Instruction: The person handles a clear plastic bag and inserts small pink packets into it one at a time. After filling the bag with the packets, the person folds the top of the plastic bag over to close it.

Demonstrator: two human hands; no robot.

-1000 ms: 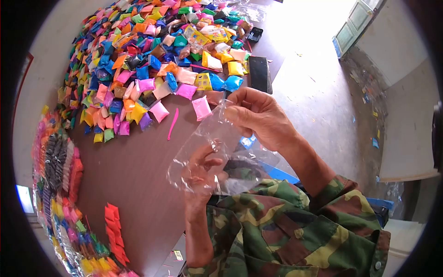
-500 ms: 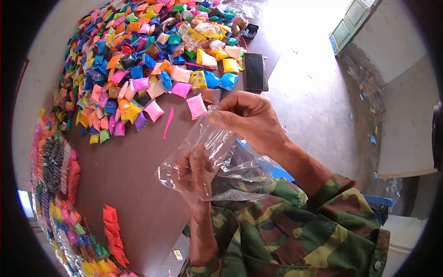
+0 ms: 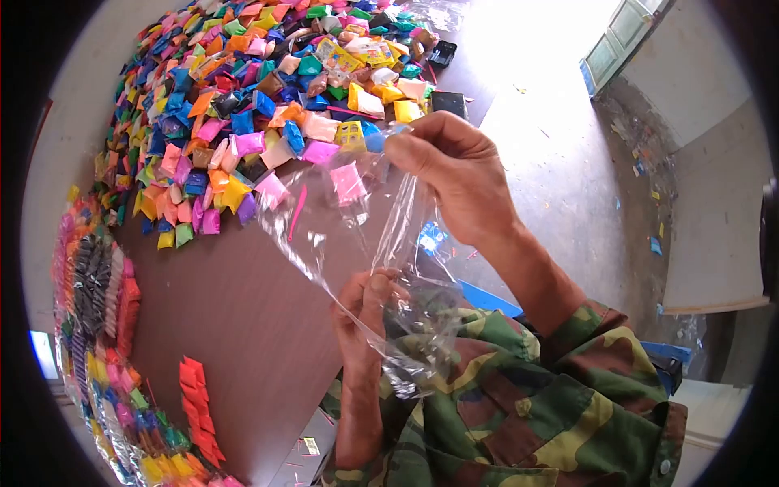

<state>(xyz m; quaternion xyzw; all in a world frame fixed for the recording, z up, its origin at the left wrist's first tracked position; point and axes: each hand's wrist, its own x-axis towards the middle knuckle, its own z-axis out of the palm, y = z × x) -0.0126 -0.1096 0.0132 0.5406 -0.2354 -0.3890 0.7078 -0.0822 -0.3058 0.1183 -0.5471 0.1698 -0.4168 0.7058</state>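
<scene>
A clear plastic bag (image 3: 324,235) hangs stretched between my hands above the brown table. High up, my right hand (image 3: 458,174) pinches the bag's upper edge between thumb and fingers. Lower down, my left hand (image 3: 365,312) is closed on the film, thumb against the fingers; part of it shows through the plastic. Behind the bag lie a pink packet (image 3: 347,184) and a thin pink plastic stick (image 3: 298,211), both on the tabletop.
A large heap of colourful small packets (image 3: 243,105) covers the table's (image 3: 227,292) far side. A row of red packets (image 3: 199,410) lies at lower left, near bagged packets (image 3: 114,390) along the left edge. A dark phone (image 3: 449,103) is partly hidden behind my right hand.
My right hand has risen, drawing the bag upward and spreading it out taller. My left hand has moved slightly right and down, still gripping the film.
</scene>
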